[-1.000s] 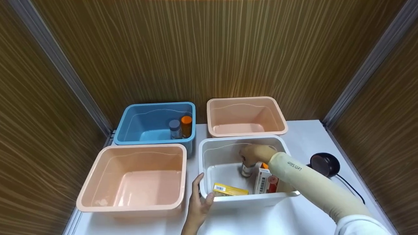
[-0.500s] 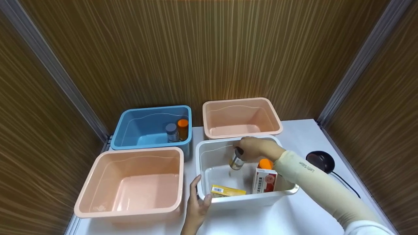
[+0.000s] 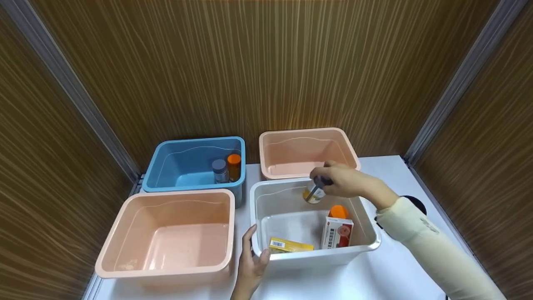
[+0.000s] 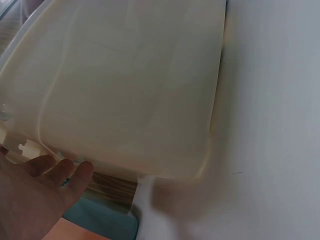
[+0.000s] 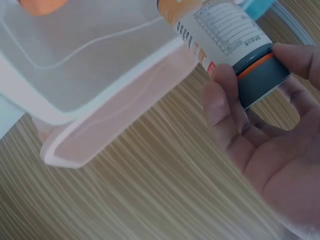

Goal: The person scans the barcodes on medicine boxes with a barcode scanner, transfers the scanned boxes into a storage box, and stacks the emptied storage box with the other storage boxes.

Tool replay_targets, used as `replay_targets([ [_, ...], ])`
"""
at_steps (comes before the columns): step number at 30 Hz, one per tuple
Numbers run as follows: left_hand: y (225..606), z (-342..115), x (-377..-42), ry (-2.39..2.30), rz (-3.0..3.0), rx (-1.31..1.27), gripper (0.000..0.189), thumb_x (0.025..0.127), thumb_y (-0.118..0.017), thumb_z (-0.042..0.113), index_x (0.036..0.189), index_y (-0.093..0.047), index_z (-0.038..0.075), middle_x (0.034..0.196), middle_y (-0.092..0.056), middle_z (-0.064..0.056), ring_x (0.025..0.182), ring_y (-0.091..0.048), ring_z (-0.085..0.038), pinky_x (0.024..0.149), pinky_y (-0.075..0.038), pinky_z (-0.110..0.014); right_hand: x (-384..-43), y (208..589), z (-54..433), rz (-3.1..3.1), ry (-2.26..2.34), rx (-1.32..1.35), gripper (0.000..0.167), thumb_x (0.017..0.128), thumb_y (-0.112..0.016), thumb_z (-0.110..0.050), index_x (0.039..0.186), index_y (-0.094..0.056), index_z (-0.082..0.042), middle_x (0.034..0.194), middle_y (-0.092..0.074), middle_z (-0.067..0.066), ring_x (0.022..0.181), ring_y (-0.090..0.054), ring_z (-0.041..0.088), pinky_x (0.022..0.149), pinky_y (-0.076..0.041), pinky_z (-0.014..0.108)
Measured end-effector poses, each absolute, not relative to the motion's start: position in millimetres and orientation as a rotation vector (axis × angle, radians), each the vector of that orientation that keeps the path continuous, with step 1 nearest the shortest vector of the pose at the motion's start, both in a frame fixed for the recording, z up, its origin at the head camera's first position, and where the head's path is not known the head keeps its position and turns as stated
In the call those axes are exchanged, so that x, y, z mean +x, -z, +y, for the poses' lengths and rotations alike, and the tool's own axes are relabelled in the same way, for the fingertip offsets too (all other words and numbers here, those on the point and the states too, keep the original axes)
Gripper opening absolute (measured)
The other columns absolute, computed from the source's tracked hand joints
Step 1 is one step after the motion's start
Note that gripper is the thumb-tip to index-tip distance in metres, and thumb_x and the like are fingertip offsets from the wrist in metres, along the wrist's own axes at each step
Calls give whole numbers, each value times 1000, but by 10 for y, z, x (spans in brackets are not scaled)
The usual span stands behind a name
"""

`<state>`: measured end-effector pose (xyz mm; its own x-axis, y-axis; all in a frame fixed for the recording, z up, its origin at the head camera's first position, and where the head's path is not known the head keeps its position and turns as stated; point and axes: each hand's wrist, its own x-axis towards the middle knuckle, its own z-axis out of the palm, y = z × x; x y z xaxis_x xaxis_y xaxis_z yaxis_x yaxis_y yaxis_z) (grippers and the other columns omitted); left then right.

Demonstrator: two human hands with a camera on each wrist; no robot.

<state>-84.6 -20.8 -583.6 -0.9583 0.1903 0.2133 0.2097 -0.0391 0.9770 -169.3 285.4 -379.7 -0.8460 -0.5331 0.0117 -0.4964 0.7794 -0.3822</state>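
Note:
In the head view my right hand (image 3: 343,179) is above the back right part of the white bin (image 3: 314,256), pinching a pill bottle (image 3: 313,195) by its dark cap. The right wrist view shows this bottle's (image 5: 220,32) white and orange label, with thumb and fingertips around the dark cap. My left hand (image 3: 250,266) touches the white bin's front left corner from outside, its fingers fairly straight. Inside that bin lie a yellow box (image 3: 291,245), a white and red medicine box (image 3: 337,233) and an orange-capped bottle (image 3: 338,211), partly hidden behind the medicine box.
A blue bin (image 3: 193,188) at back left holds a grey-capped bottle (image 3: 220,171) and an orange-capped amber bottle (image 3: 234,166). One peach bin (image 3: 166,275) stands front left, another (image 3: 306,132) behind the white bin. A black object (image 3: 414,203) lies right, partly behind the sleeve.
My right hand has lifted the pill bottle from the white bin's floor, then shifted right and toward the back rim. My left hand stays at the bin's corner.

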Motion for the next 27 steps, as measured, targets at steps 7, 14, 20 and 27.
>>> replay_targets([
  [7, 5825, -208, -841, 2197, -2188, -435, 70, 93, -63, 18, 154, -30, 13, 156, -32, -22, 133, -42, -35, 104, -39, -54, -1496, 3622, 3058, 2911, 659, -674, 39, 86, -64, -4, 124, -64, -16, 119, -53, 15, 95, -56, 31, 77, -51, 42],
  [14, 5820, -205, -838, 2220, -2203, -402, 71, 93, -65, 22, 154, -30, 13, 156, -32, -22, 133, -42, -37, 106, -37, -57, -1323, 3510, 3253, 3005, 654, -617, 24, 99, -66, -31, 119, -67, -18, 115, -57, 8, 93, -58, 25, 77, -54, 42],
  [20, 5821, -205, -849, 2227, -2207, -414, 69, 94, -64, 22, 154, -30, 13, 155, -33, -21, 133, -43, -35, 106, -36, -59, -1171, 3485, 3429, 3113, 585, -528, 25, 99, -65, -29, 121, -67, -16, 108, -61, 4, 89, -58, 23, 74, -52, 42],
  [27, 5821, -224, -857, 2204, -2216, -425, 70, 95, -64, 25, 154, -29, 10, 155, -33, -21, 134, -42, -34, 105, -37, -59, -969, 3479, 3686, 3156, 608, -322, 36, 100, -62, -29, 131, -62, -11, 122, -60, 13, 98, -61, 32, 77, -55, 52],
])
